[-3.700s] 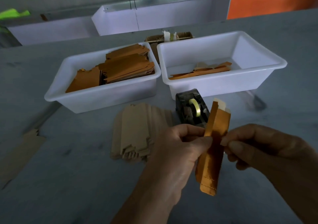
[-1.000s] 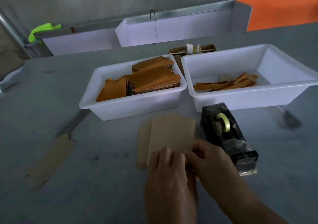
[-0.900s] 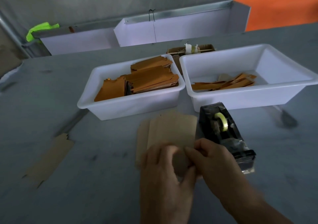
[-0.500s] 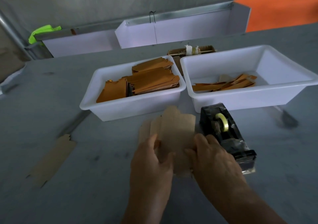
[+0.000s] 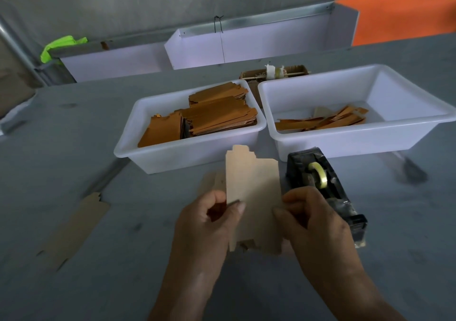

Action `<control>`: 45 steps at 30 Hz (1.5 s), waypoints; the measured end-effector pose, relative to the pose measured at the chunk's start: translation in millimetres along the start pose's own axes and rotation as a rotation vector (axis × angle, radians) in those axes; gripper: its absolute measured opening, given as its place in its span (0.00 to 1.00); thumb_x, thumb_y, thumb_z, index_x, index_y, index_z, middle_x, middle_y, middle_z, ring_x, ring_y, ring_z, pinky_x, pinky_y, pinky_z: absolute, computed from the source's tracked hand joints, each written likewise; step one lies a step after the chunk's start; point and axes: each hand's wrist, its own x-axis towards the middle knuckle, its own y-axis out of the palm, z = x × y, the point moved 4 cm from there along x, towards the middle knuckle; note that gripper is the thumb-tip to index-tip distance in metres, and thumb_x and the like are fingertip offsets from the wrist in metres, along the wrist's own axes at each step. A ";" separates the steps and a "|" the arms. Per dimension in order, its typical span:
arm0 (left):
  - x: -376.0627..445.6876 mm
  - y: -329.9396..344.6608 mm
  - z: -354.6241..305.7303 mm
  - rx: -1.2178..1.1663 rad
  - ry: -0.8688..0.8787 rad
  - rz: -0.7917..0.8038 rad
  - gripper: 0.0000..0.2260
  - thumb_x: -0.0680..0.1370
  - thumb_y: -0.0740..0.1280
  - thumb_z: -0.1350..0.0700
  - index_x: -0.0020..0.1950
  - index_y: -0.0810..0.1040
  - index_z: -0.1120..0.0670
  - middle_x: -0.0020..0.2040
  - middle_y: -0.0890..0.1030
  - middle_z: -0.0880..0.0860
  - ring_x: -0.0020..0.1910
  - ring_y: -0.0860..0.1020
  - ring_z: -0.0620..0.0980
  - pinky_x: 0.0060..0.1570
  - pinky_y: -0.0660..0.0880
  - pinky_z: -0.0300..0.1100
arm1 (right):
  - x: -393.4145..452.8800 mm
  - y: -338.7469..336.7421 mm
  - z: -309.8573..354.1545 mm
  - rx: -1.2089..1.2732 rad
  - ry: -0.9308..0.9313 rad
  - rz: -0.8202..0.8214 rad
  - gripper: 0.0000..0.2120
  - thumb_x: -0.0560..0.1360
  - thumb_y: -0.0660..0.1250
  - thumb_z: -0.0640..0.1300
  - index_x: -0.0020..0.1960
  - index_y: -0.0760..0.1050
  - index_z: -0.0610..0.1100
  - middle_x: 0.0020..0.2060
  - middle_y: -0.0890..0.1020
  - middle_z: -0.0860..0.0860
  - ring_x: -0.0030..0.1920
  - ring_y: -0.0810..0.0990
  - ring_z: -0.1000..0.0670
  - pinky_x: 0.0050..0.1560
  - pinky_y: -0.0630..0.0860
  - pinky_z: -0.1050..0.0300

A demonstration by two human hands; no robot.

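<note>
I hold a flat tan cardboard blank [image 5: 254,192] upright above the grey table, its notched end pointing away from me. My left hand [image 5: 209,222] pinches its left edge between thumb and fingers. My right hand [image 5: 313,224] grips its right edge. Under the blank, a small stack of the same tan blanks [image 5: 212,182] lies on the table, mostly hidden. A black tape dispenser [image 5: 323,185] with a yellowish roll sits just right of my right hand.
Two white bins stand behind: the left bin [image 5: 172,158] holds stacked orange-brown blanks, the right bin [image 5: 357,138] holds a few folded orange pieces. A single tan blank [image 5: 74,227] lies on the table at left. White troughs [image 5: 246,46] line the back wall.
The folded orange piece I held earlier is gone from my hands. Both hands went down to the tan stack and have lifted one blank up off it.
</note>
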 end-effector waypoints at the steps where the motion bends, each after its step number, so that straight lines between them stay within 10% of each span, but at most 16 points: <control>1: -0.6 0.7 0.7 -0.043 -0.046 0.081 0.02 0.73 0.72 0.52 0.44 0.83 0.45 0.38 0.85 0.48 0.38 0.82 0.47 0.38 0.77 0.42 | -0.9 -1.0 -3.6 0.092 0.055 0.000 0.06 0.70 0.71 0.46 0.43 0.74 0.53 0.32 0.81 0.57 0.36 0.79 0.61 0.36 0.74 0.69; 4: -3.8 6.9 3.8 -0.230 -0.186 0.241 0.09 0.68 0.75 0.55 0.47 0.85 0.50 0.45 0.86 0.53 0.45 0.84 0.51 0.46 0.77 0.46 | -7.7 -1.2 -11.3 0.414 0.209 0.079 0.07 0.70 0.72 0.39 0.43 0.78 0.51 0.32 0.83 0.54 0.33 0.80 0.58 0.38 0.79 0.56; 10: -9.8 18.0 2.9 -0.249 -0.217 0.190 0.16 0.62 0.74 0.51 0.48 0.83 0.54 0.43 0.86 0.54 0.45 0.84 0.53 0.47 0.78 0.48 | -20.1 -3.6 -8.2 0.605 0.183 0.267 0.11 0.71 0.68 0.33 0.38 0.80 0.48 0.31 0.82 0.48 0.33 0.80 0.54 0.33 0.78 0.61; 19: -20.3 29.3 0.1 -0.154 -0.194 0.124 0.02 0.70 0.73 0.56 0.42 0.83 0.52 0.36 0.85 0.53 0.37 0.84 0.51 0.38 0.79 0.46 | -36.8 -16.3 9.0 0.113 -0.224 -0.028 0.25 0.65 0.73 0.38 0.55 0.74 0.60 0.32 0.77 0.55 0.30 0.76 0.56 0.31 0.69 0.77; 24: -26.8 33.6 -11.1 -0.044 -0.053 0.066 0.08 0.66 0.71 0.50 0.40 0.81 0.53 0.32 0.82 0.56 0.33 0.82 0.55 0.33 0.79 0.52 | -47.2 -10.5 22.4 0.029 -0.405 0.014 0.33 0.67 0.69 0.42 0.71 0.66 0.47 0.38 0.78 0.57 0.32 0.78 0.59 0.34 0.72 0.75; 30: -36.7 34.3 -27.0 -0.104 0.030 0.394 0.18 0.80 0.62 0.46 0.36 0.77 0.56 0.28 0.77 0.52 0.28 0.76 0.47 0.30 0.74 0.39 | -45.1 -17.6 27.0 0.105 -0.429 0.073 0.24 0.73 0.61 0.38 0.69 0.69 0.47 0.40 0.80 0.51 0.33 0.79 0.59 0.35 0.74 0.72; 38: -36.7 29.5 -21.7 -0.080 -0.026 0.527 0.08 0.77 0.66 0.48 0.51 0.83 0.47 0.44 0.85 0.52 0.46 0.82 0.46 0.46 0.76 0.40 | -39.1 -32.6 6.0 0.337 0.018 -0.022 0.23 0.56 0.68 0.60 0.51 0.75 0.60 0.37 0.82 0.59 0.36 0.81 0.61 0.34 0.73 0.72; 45: -41.8 36.8 -16.7 -0.093 -0.150 0.601 0.10 0.68 0.71 0.48 0.49 0.83 0.44 0.45 0.85 0.49 0.47 0.83 0.47 0.51 0.78 0.44 | -30.2 -23.2 -6.2 0.744 0.286 0.333 0.09 0.62 0.70 0.45 0.41 0.83 0.45 0.35 0.84 0.45 0.35 0.82 0.49 0.38 0.77 0.56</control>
